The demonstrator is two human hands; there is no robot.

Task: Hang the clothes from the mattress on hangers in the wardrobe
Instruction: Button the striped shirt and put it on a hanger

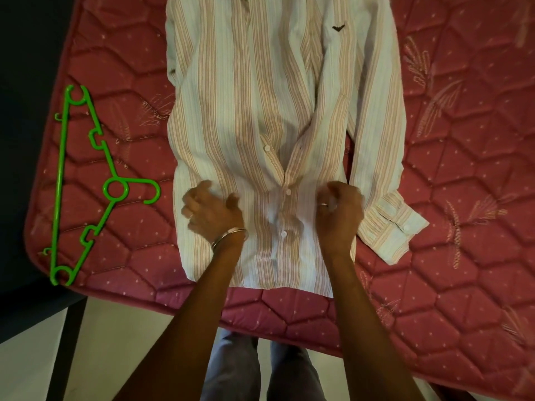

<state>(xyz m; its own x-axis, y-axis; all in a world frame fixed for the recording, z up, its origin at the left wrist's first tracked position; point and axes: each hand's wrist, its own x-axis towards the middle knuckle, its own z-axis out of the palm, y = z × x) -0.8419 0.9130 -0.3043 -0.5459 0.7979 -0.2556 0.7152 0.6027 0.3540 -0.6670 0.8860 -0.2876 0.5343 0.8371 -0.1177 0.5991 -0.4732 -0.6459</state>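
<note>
One striped shirt (pixel 254 117) lies flat, front up, along the middle of the mattress (pixel 463 198); its long axis runs from the near edge to the far edge, hem nearest the person, collar away, placket part-buttoned. Its sleeve cuff (pixel 396 224) is folded down toward the near right. Both hands rest on the lower shirt front: left hand (pixel 211 211) has fingers loosely curled and spread against the cloth, grip uncertain; right hand (pixel 340 206) is curled tight, bunching fabric beside the placket. Green hanger (pixel 86 183) lies flat near the mattress's left edge, well apart from the shirt, bar parallel to that edge, hook pointing toward the shirt. Mattress is maroon, quilted. Pale floor (pixel 34 357) below the near edge.
</note>
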